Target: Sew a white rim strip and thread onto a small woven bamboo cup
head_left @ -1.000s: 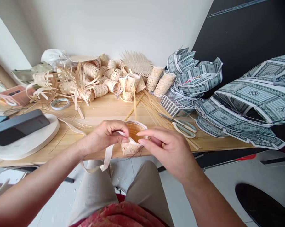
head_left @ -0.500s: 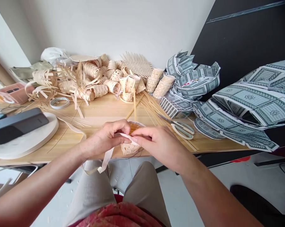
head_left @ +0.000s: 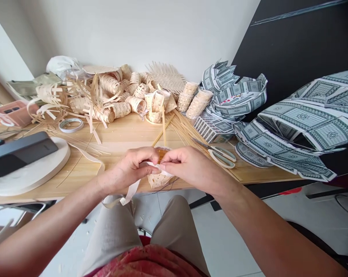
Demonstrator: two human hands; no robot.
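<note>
A small woven basket (head_left: 157, 180) rests at the table's front edge between my hands, its inside orange-brown. My left hand (head_left: 137, 163) pinches a white ribbon (head_left: 132, 191) against the basket's rim; the ribbon hangs below that hand in a loop over the edge. At the rim's right part, my right hand (head_left: 183, 165) has thumb and forefinger pressed together. What those fingers grip is too small to make out. A thin dark thread (head_left: 170, 184) trails beneath the right hand, over the basket's lower side.
Scissors (head_left: 220, 154) lie right of my hands. Behind are woven cylinders (head_left: 120, 110), loose strips (head_left: 185, 125) and a tape roll (head_left: 71, 125). A large ribbon roll (head_left: 61, 154) bears a dark device (head_left: 24, 152) at left. Folded card structures (head_left: 300, 119) stand at right.
My right hand has turned slightly, with its fingertips nearer my left hand at the rim. More dark thread shows below it. The whole view has shifted a little.
</note>
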